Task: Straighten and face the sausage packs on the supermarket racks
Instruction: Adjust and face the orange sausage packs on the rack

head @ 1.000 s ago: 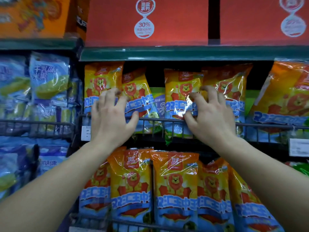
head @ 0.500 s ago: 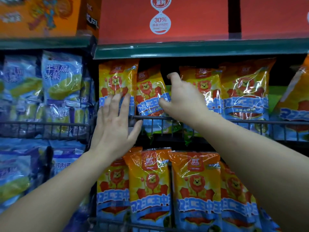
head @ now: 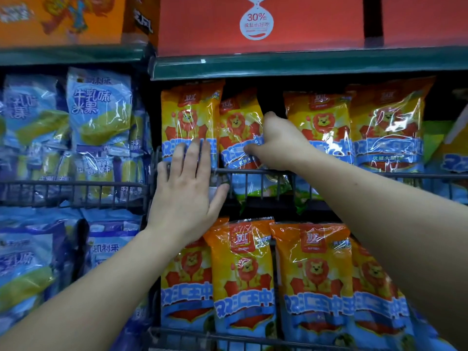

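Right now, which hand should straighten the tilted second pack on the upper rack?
Right hand: it grips the tilted pack by its right edge. The left hand lies flat across the leftmost pack and rail.

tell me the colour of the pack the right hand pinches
The pack is orange-yellow with a red lion and a blue band; head view.

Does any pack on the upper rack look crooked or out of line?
Yes. The second orange pack from the left leans, top toward the left, and sits lower than its upright neighbours. The right hand grips its right edge.
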Available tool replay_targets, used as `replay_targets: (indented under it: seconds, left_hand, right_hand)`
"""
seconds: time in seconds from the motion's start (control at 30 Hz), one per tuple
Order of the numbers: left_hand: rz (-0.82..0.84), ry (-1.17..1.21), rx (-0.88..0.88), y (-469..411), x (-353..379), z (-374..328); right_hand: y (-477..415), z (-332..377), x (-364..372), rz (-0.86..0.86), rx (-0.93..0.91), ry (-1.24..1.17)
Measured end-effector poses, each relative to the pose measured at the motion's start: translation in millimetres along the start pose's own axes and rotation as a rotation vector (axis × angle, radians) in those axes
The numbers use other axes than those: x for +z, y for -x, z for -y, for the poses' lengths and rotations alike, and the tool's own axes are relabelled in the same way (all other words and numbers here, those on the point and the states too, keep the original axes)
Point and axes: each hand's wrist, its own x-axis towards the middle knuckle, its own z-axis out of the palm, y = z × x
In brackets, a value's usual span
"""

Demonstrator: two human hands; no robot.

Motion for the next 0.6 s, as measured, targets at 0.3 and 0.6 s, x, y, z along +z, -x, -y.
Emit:
replay_targets:
  seconds: [0.3, 0.6]
  left_hand:
    - [0.028, 0.017, 0.001, 0.0, -1.8, -0.2]
    - [0.062, 0.043, -0.011, -0.7, -2.9, 0.1]
  right_hand:
    - [6.2, -4.8, 0.2, -0.174, 0.061, -0.189]
    - [6.9, -7.2, -1.9, -0.326, 0.124, -0.313]
